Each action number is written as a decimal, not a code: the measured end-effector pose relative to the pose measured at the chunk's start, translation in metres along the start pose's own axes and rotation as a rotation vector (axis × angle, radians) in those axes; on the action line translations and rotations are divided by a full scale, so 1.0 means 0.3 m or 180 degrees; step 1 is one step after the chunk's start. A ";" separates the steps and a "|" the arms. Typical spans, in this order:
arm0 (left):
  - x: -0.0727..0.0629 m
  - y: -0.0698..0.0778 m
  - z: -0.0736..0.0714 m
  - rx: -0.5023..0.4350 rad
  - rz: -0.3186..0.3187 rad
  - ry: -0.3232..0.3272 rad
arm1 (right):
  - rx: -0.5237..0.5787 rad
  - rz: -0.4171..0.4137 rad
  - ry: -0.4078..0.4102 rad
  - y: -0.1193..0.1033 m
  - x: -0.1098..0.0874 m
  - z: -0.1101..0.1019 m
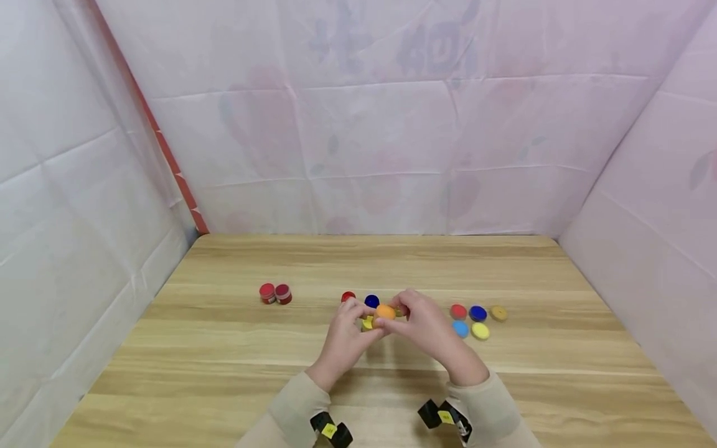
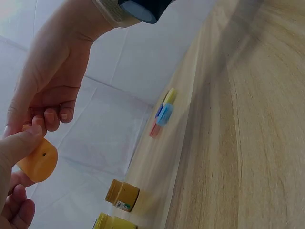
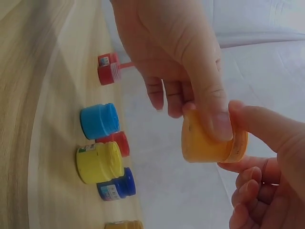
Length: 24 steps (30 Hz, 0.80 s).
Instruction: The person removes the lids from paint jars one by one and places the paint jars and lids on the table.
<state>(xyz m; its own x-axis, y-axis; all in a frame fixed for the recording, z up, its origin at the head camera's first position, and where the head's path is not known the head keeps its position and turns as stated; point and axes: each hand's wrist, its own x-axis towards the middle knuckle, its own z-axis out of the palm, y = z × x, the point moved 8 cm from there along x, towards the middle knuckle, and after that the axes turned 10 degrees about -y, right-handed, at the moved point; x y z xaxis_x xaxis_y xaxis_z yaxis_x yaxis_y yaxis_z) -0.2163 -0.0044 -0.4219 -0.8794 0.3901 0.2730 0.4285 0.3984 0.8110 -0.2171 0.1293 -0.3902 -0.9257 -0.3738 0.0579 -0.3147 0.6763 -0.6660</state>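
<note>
A small orange paint jar [image 1: 384, 312] is held up between both hands, above the table. My left hand [image 1: 348, 334] pinches the jar's body; its thumb lies across the side in the right wrist view. With thumb and index finger, my right hand [image 1: 430, 328] grips the lid end [image 3: 239, 144]. Behind and below stand jars: a red one [image 1: 348, 296], a dark blue one [image 1: 372, 301], a yellow one [image 3: 97, 162], a light blue one [image 3: 99, 120] and an ochre one [image 2: 122, 194]. The hands partly hide this group in the head view.
Right of the hands lie loose lids: red [image 1: 458, 312], dark blue [image 1: 478, 313], ochre [image 1: 498, 313], light blue [image 1: 460, 328] and yellow [image 1: 480, 330]. Two red jars [image 1: 276, 294] stand farther left. White sheets [image 1: 358, 137] hang around the wooden table [image 1: 224, 373].
</note>
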 end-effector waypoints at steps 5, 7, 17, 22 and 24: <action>0.006 -0.013 0.005 -0.0180 -0.0032 -0.0089 | 0.0059 -0.0303 -0.0160 -0.013 0.001 0.011; 0.008 -0.023 0.008 -0.0233 -0.0080 -0.0117 | 0.0124 -0.0398 -0.0249 -0.014 0.002 0.017; 0.004 -0.022 -0.004 -0.0068 -0.0211 0.0002 | 0.0044 -0.0083 0.0017 0.007 0.010 0.005; 0.002 -0.014 -0.009 -0.0059 -0.0161 0.0013 | 0.0018 -0.0215 -0.0044 -0.007 0.006 0.009; 0.003 -0.014 -0.010 -0.0079 -0.0140 0.0009 | 0.0008 -0.0276 -0.0060 -0.012 0.005 0.010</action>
<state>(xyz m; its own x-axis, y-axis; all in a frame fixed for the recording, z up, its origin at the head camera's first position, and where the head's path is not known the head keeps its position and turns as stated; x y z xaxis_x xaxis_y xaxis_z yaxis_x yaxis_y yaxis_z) -0.2194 -0.0084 -0.4234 -0.8978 0.3703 0.2383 0.3842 0.3943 0.8348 -0.2169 0.1245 -0.3898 -0.8909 -0.4427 0.1014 -0.3929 0.6393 -0.6609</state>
